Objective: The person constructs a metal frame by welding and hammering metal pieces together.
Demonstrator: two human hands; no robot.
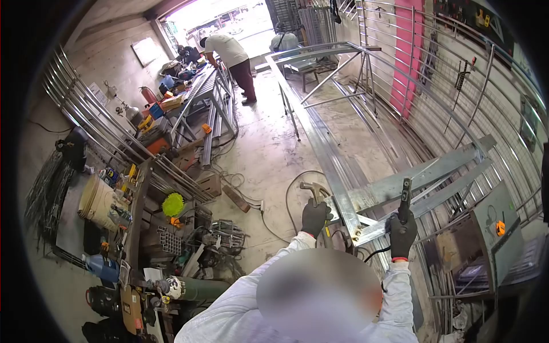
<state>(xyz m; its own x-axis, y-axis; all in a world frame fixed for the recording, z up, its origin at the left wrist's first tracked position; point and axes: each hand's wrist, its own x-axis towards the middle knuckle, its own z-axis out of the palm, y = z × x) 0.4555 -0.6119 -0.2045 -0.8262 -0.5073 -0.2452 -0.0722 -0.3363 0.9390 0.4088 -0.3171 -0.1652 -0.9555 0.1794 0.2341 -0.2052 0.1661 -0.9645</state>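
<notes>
My left hand (314, 218), in a dark glove, is closed around a claw hammer (312, 188) with its head pointing up. The gloved right hand (402, 233) grips a black welding electrode holder (405, 197), held upright; a black cable (377, 251) runs from below that hand. Between the two hands lies the near corner of a galvanized metal frame (337, 197), with small brownish marks at the joint. The hammer is just left of this corner. A wide flat metal bar (423, 174) crosses the frame toward the right.
A co-worker (230, 54) bends over a metal-laden bench (200, 88) at the back left. Cables (263, 214) trail over the floor. Tools and a green gas cylinder (200, 289) crowd the left side. A tall barred grille (457, 86) leans along the right wall.
</notes>
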